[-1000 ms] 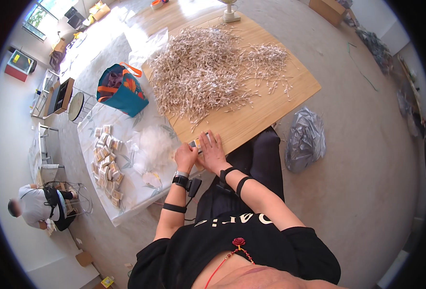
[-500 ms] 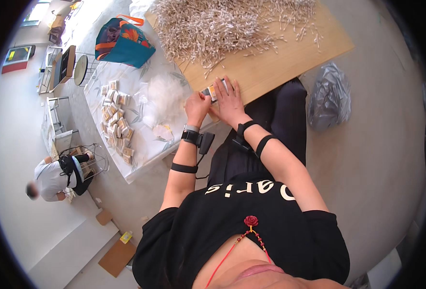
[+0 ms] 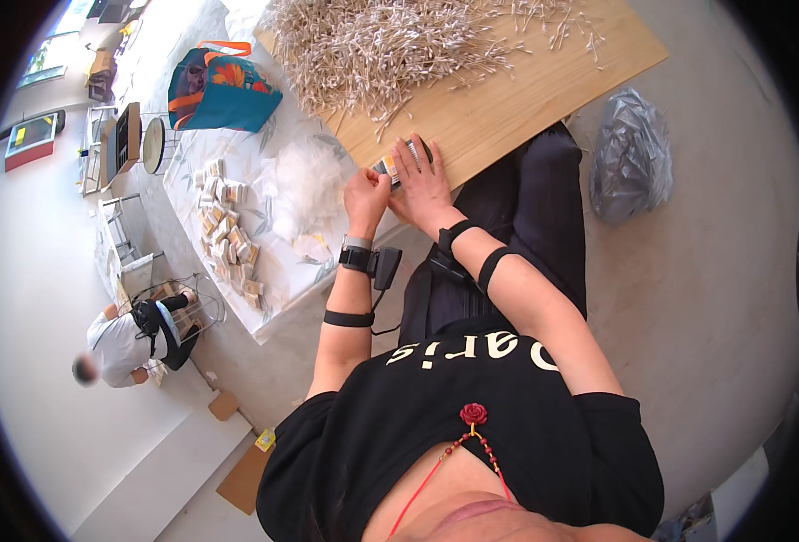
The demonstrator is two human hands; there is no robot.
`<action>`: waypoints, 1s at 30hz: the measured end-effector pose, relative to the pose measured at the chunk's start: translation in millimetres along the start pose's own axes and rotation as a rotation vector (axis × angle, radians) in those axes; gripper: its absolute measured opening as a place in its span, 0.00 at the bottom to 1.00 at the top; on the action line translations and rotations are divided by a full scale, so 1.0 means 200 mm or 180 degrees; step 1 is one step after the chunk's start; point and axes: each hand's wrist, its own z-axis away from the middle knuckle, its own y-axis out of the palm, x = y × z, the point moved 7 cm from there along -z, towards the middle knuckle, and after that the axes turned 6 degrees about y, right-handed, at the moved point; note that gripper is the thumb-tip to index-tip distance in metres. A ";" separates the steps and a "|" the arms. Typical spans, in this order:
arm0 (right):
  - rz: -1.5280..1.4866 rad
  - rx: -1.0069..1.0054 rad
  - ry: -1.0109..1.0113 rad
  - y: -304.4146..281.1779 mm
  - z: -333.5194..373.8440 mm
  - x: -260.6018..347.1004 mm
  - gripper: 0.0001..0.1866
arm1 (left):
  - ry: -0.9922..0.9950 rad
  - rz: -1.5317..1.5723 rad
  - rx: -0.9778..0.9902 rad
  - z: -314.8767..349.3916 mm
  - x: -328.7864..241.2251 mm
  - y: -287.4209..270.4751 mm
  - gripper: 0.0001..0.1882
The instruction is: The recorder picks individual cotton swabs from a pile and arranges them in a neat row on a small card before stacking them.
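Note:
A small flat pack (image 3: 385, 167) with an orange and dark label lies at the near left corner of a wooden board (image 3: 508, 108). My left hand (image 3: 364, 200) is closed, its thumb and fingertips pinched at the left end of the pack. Across the pack rests my right hand (image 3: 425, 188), laid flat with the fingers stretched out and covering much of it. Farther off on the board spreads a big heap of loose cotton swabs (image 3: 390, 54). Whatever lies under my right palm is hidden.
Left of the board, a covered table (image 3: 278, 294) holds several small filled packs (image 3: 223, 230), a pile of clear plastic bags (image 3: 305, 185) and a teal tote bag (image 3: 237, 95). A grey plastic bag (image 3: 630, 158) stands on the right. Another person (image 3: 129, 348) sits far left.
Both hands stay at the pack, with only slight finger shifts. The view has turned a little, so the surroundings appear moved.

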 end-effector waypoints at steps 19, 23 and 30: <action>-0.0178 -0.0352 0.0003 0.04 0.02 0.05 0.47 | 0.0068 0.0081 -0.0304 0.03 -0.01 0.00 0.11; -0.0228 -0.0332 0.0005 0.04 0.02 0.05 0.47 | 0.0141 0.0092 -0.0371 0.04 -0.02 0.00 0.11; -0.0301 -0.0270 0.0015 0.04 0.04 0.04 0.48 | 0.0073 0.0217 -0.0472 0.06 -0.04 -0.01 0.10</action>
